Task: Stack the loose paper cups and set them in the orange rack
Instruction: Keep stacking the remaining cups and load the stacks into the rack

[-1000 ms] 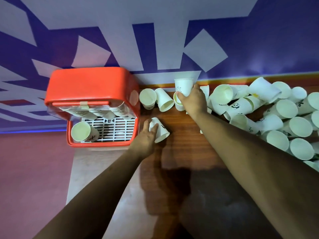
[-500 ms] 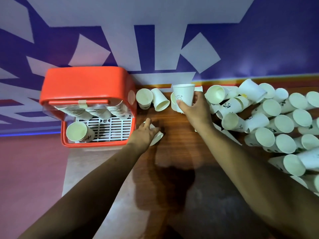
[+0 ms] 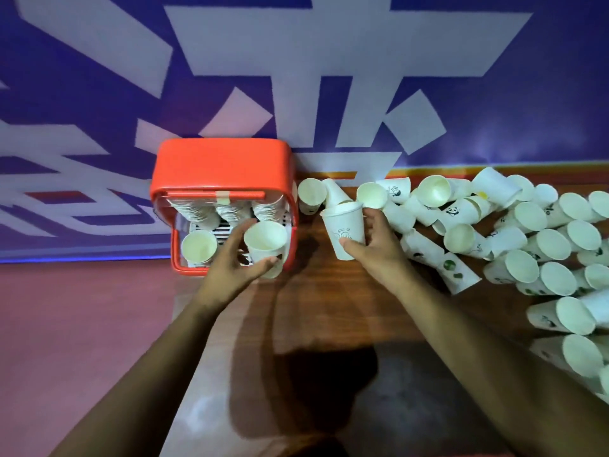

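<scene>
I see one wooden table [image 3: 329, 308], with one orange rack [image 3: 220, 166] at its left end against the wall. The rack holds three nested stacks [image 3: 230, 211] and one single cup [image 3: 198, 247] at the front. The loose cups [image 3: 527, 245] lie jumbled across the table's right side: well over twenty, too tangled for an exact count. The left hand [image 3: 230, 262] grips one cup [image 3: 265, 242] over the rack's front corner. The right hand [image 3: 375, 249] pinches a second cup [image 3: 344, 230] by its wall. I judge them featherlight, thin and crushable, so I'd hold them gently below the rim.
</scene>
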